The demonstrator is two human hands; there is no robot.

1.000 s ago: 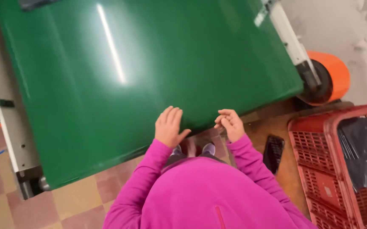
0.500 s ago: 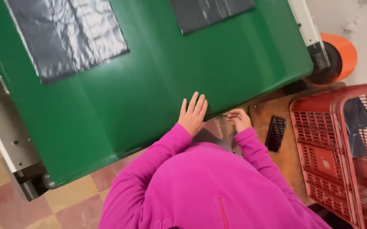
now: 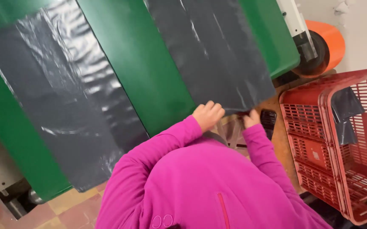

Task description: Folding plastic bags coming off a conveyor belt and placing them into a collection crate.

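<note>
The person in the pink top leans over the green table (image 3: 141, 63). The left hand (image 3: 208, 115) is curled over the near edge of a dark plastic bag (image 3: 209, 51), gripping it. Just to its right, the right hand (image 3: 251, 118) pinches the same edge from below. A second dark bag (image 3: 65, 106) lies flat well off to the left hand's left. A red crate (image 3: 319, 140) stands to the right of the right hand, with an orange roll (image 3: 328, 42) beyond it.
</note>
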